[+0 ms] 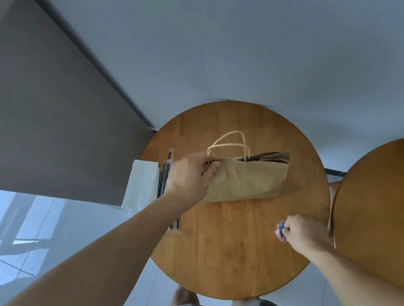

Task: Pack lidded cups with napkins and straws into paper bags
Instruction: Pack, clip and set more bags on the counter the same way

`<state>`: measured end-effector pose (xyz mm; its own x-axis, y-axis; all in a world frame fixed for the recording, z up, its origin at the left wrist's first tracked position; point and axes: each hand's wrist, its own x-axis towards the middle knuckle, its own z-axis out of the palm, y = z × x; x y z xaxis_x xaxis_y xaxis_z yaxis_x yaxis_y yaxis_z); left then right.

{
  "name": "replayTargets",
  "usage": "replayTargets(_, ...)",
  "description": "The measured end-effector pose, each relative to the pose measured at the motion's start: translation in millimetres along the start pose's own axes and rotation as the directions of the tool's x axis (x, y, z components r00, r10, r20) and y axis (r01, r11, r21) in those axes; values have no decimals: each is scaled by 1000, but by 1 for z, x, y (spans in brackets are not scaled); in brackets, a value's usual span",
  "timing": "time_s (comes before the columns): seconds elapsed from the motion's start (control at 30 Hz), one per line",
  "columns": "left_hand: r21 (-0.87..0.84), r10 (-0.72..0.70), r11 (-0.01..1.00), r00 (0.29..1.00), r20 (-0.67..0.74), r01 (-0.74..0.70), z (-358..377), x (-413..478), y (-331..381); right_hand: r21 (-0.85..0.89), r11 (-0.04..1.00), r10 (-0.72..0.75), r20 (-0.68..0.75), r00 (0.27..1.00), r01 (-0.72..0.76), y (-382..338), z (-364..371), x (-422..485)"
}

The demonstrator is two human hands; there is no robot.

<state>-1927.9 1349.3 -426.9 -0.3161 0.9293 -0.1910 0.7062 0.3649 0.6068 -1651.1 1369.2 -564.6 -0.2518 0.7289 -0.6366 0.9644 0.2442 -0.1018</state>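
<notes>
The brown paper bag (248, 179) sits at the far middle of the round wooden desk (226, 251), and the left hand (189, 176) has its fingers curled round the bag's left top edge by the twine handles. At the near right rim, the right hand (304, 233) grips a small red-and-blue thing (280, 230), too hidden to name. White napkins (141, 182) and wrapped straws (165, 178) lie at the left edge.

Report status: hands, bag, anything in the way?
Left hand grips bag at its mouth corner; bag lies flat on table. Right hand holds small colourful item, identity unclear. Napkins, straws left of bag. Nothing blocks bag mouth.
</notes>
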Motion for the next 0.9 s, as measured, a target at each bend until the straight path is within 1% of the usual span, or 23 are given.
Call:
replayTargets(0.2,-10,-10,1000,1000,2,10,0,-1,2,81,996,25,-45,999,-22,6,-2,-7)
replayTargets(0.3,-9,-20,1000,1000,15,20,-1,0,2,196,981,24,-89,996,-6,6,-5,-12)
replayTargets(0.4,-3,-25,1000,999,25,25,-2,2,4,402,915,47,-156,987,20,2,-13,-17)
replayTargets(0.47,-7,-25,1000,999,39,25,-3,2,6,487,869,26,-211,977,82,-5,-25,-22)
replayTargets(0.57,-11,-51,999,996,74,52,-5,4,8,564,805,-19,-283,959,183,-22,-50,-31)
replayTargets(0.67,-11,-77,997,991,113,79,-7,5,10,646,699,-87,-350,933,308,-43,-82,-40)
replayTargets(0.77,17,-68,998,989,133,66,-9,6,12,687,602,-175,-384,907,407,-70,-115,-51)
replayTargets(0.83,35,-68,997,988,142,64,-10,7,14,691,573,-202,-403,893,441,-86,-131,-56)
replayTargets(0.9,50,-69,997,986,152,62,-11,7,15,701,567,-187,-403,896,434,-99,-142,-59)
